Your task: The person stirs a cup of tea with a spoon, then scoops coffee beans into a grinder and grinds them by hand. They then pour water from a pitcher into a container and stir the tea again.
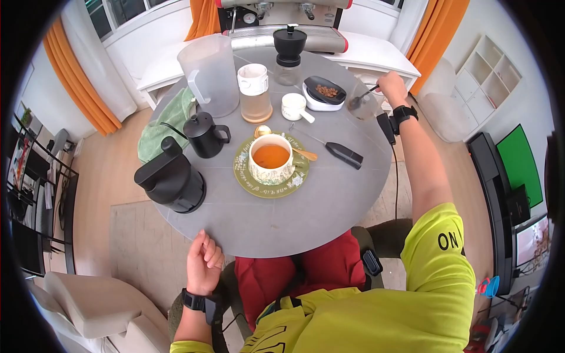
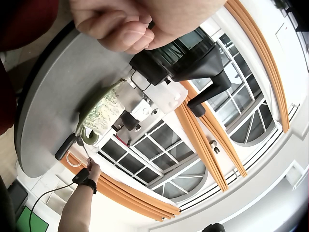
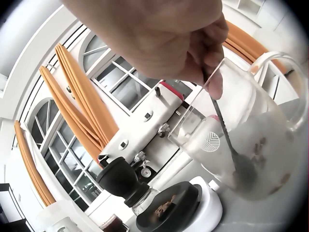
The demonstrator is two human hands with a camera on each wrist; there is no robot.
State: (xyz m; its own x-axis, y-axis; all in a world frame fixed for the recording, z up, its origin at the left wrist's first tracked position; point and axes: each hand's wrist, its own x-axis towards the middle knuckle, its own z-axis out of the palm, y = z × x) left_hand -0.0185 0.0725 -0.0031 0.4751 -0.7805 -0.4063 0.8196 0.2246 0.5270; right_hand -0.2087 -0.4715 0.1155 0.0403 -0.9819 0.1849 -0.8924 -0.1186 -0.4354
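Note:
My right hand [image 1: 393, 88] pinches the handle of a dark spoon [image 3: 224, 130] at the table's far right. The spoon slants down into a clear glass jug [image 3: 210, 141], its bowl low inside near a few brown bits at the bottom. Beside the jug, a black dish [image 3: 186, 205] of brown beans sits on a white scale [image 1: 323, 106]. My left hand [image 1: 204, 259] lies at the near left table edge, fingers loosely curled, holding nothing. Nearest to it stands a black appliance with a handle [image 1: 170, 176].
A cup of amber liquid [image 1: 272, 156] stands on a green saucer [image 1: 268, 191] mid-table, with a black-handled whisk [image 1: 344, 155] to its right. Behind are a black kettle [image 1: 203, 134], plastic pitcher [image 1: 215, 76], lidded jar [image 1: 255, 97], small white cup [image 1: 293, 106] and hand grinder [image 1: 289, 50].

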